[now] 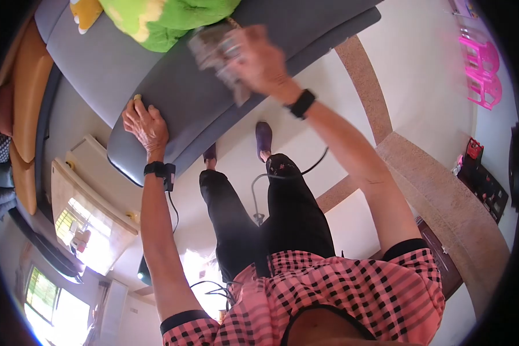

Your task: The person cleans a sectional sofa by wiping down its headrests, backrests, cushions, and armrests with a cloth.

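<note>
My right hand (258, 60), blurred by motion, is closed around a crumpled grey-brown cloth (210, 49) over the grey sofa (173, 98). Part of the cloth hangs below my fingers. Just left of it sits a green plush toy (155, 23), cut off by the top of the view. My left hand (146, 127) leans on the rounded end of the sofa, its fingers bent and a little apart. A small yellowish spot shows at one fingertip; I cannot make out what it is.
A yellow toy (86, 12) lies on the sofa at the top left. Left of my arm stands a glossy cream table (92, 202). Pink plastic chairs (481, 72) stand at the far right. A dark cable (288, 175) loops in front of my legs.
</note>
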A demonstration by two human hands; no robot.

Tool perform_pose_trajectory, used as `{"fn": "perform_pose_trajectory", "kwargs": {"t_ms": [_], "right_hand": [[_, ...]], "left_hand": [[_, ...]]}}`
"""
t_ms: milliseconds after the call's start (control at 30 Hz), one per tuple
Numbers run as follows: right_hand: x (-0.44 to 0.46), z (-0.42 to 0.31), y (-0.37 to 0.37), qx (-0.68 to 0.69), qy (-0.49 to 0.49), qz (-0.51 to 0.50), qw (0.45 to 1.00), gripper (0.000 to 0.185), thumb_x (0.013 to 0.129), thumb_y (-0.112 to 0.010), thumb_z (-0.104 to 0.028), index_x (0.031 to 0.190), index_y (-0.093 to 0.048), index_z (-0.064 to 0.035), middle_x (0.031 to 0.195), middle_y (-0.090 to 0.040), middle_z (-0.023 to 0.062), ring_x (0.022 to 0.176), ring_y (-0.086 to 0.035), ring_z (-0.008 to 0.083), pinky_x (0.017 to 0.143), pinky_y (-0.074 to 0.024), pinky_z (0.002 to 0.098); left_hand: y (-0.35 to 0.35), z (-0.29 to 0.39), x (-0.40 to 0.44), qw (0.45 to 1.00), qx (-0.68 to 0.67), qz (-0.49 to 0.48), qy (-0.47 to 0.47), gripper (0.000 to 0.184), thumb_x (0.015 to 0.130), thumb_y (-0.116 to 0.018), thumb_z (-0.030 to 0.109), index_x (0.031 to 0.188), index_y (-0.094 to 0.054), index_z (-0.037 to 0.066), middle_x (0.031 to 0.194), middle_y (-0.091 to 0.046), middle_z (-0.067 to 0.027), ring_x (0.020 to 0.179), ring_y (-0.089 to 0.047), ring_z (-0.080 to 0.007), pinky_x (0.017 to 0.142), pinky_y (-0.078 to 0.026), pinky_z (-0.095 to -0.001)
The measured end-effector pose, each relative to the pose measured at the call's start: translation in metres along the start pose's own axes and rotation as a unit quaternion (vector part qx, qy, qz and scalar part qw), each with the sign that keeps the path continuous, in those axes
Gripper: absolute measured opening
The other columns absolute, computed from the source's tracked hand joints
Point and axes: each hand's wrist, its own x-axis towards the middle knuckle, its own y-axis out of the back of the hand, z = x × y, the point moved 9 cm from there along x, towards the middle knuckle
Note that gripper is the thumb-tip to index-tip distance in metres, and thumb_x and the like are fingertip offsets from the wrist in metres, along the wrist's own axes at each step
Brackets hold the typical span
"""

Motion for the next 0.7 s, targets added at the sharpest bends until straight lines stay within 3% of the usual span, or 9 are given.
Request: {"fn": "perform_pose_trajectory", "kwargs": {"t_ms": [100,200,300,400,433,533,567,667,700], "right_hand": [[0.005,0.030,0.024,-0.106,-0.083,0.095,0.986,0.046,0.075,-0.070,-0.021,0.116,-0.051,-0.0108,0.108,-0.052,0.0162,0.082,-0.064,0.0362,0.068,-0.0557,0.0447],[0.007,0.005,-0.003,-0.132,-0.133,0.097,0.978,0.044,0.075,-0.071,-0.026,0.109,-0.051,-0.0067,0.104,-0.051,0.0178,0.080,-0.063,0.0385,0.066,-0.0552,0.0466],[0.013,-0.033,-0.040,-0.106,-0.086,0.111,0.984,0.042,0.076,-0.070,-0.030,0.103,-0.050,-0.0045,0.101,-0.051,0.0193,0.078,-0.063,0.0411,0.064,-0.0547,0.0483],[0.032,-0.075,-0.087,-0.106,-0.067,0.038,0.991,0.042,0.078,-0.070,-0.031,0.103,-0.049,-0.0046,0.102,-0.051,0.0203,0.076,-0.063,0.0419,0.063,-0.0542,0.0485],[0.041,-0.081,-0.095,-0.141,-0.046,0.045,0.988,0.045,0.076,-0.074,-0.035,0.100,-0.051,-0.0040,0.100,-0.052,0.0209,0.071,-0.065,0.0403,0.061,-0.0568,0.0463],[0.067,-0.090,-0.113,-0.175,-0.050,0.042,0.982,0.046,0.076,-0.070,-0.042,0.099,-0.060,-0.0030,0.100,-0.059,0.0235,0.076,-0.067,0.0408,0.065,-0.0570,0.0464],[0.075,-0.101,-0.118,-0.159,-0.082,-0.054,0.982,0.049,0.083,-0.063,-0.036,0.114,-0.052,-0.0002,0.104,-0.055,0.0251,0.091,-0.061,0.0429,0.079,-0.0512,0.0489],[0.088,-0.105,-0.149,-0.178,-0.011,-0.042,0.983,0.046,0.082,-0.063,-0.037,0.110,-0.055,-0.0012,0.105,-0.058,0.0223,0.079,-0.064,0.0427,0.069,-0.0539,0.0491],[0.093,-0.107,-0.173,-0.166,-0.054,-0.154,0.972,0.047,0.083,-0.063,-0.035,0.112,-0.053,0.0007,0.109,-0.057,0.0232,0.089,-0.062,0.0423,0.074,-0.0529,0.0473]], "left_hand": [[0.000,-0.002,-0.001,1.000,0.002,0.004,0.004,0.045,0.086,-0.056,0.019,0.128,-0.051,0.004,0.129,-0.046,-0.0146,0.122,-0.039,-0.0342,0.102,-0.028,-0.0517],[0.001,0.001,0.000,1.000,-0.006,0.001,0.006,0.046,0.085,-0.058,0.019,0.128,-0.052,0.004,0.128,-0.046,-0.0156,0.120,-0.039,-0.0352,0.102,-0.028,-0.0522],[0.003,0.003,0.001,1.000,-0.013,0.008,0.009,0.046,0.083,-0.060,0.019,0.126,-0.053,0.004,0.127,-0.046,-0.0163,0.119,-0.040,-0.0357,0.101,-0.029,-0.0527],[0.008,0.002,0.003,0.999,-0.043,-0.001,0.020,0.044,0.082,-0.061,0.018,0.123,-0.053,0.004,0.125,-0.046,-0.0170,0.118,-0.040,-0.0359,0.100,-0.030,-0.0529],[0.009,0.002,0.001,0.998,-0.059,0.007,0.023,0.044,0.082,-0.062,0.017,0.123,-0.053,0.005,0.125,-0.046,-0.0164,0.119,-0.041,-0.0359,0.101,-0.030,-0.0529],[0.016,-0.005,0.002,0.990,-0.133,0.038,0.030,0.044,0.082,-0.063,0.014,0.124,-0.053,0.005,0.125,-0.047,-0.0157,0.118,-0.042,-0.0362,0.101,-0.031,-0.0524],[0.019,-0.008,0.000,0.984,-0.171,0.046,0.032,0.044,0.081,-0.063,0.012,0.123,-0.053,0.005,0.125,-0.046,-0.0162,0.117,-0.042,-0.0366,0.101,-0.032,-0.0521],[0.045,-0.021,-0.004,0.953,-0.291,0.066,0.057,0.044,0.079,-0.063,0.004,0.122,-0.052,0.003,0.123,-0.047,-0.0178,0.114,-0.044,-0.0375,0.101,-0.033,-0.0501],[0.059,-0.026,-0.007,0.945,-0.311,0.073,0.067,0.044,0.079,-0.062,0.003,0.122,-0.052,0.003,0.122,-0.048,-0.0181,0.113,-0.044,-0.0375,0.101,-0.034,-0.0498]]}}
